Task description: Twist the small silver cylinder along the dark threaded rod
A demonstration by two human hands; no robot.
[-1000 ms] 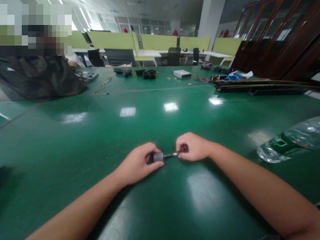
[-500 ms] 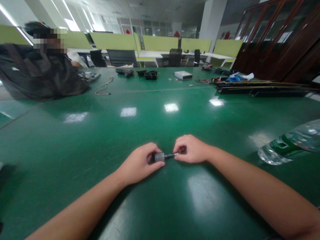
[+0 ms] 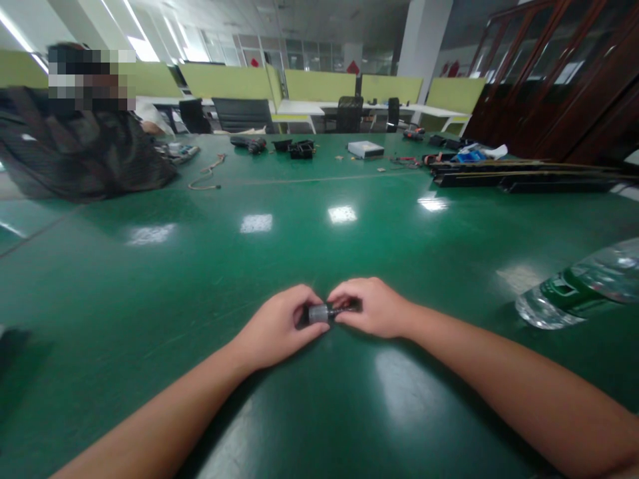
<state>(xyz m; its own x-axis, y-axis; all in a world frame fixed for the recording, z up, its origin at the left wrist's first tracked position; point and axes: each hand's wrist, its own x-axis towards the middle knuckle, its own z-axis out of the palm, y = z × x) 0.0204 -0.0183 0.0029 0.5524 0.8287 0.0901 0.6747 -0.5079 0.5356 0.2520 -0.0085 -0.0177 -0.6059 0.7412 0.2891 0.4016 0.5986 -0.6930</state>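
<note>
Low over the green table (image 3: 319, 412), my left hand (image 3: 279, 326) grips a small grey cylinder (image 3: 318, 313) between thumb and fingers. A thin dark shaft (image 3: 344, 310) sticks out of the cylinder's right end and lies roughly level. My right hand (image 3: 374, 307) is curled around this shaft, its thumb and fingertips close to the cylinder. Blur hides how firmly these fingertips press on it. The exact kind of this piece is too small to make out.
At the right lies a clear plastic bottle (image 3: 574, 293) with a green label. A large dark bag (image 3: 84, 153) stands at the back left, a person behind it. Along the far side are a cable (image 3: 202, 176), a white box (image 3: 365, 150) and long dark strips (image 3: 529, 176).
My right hand has slid left along the shaft, from its far end to near the cylinder. My left hand has stayed in place.
</note>
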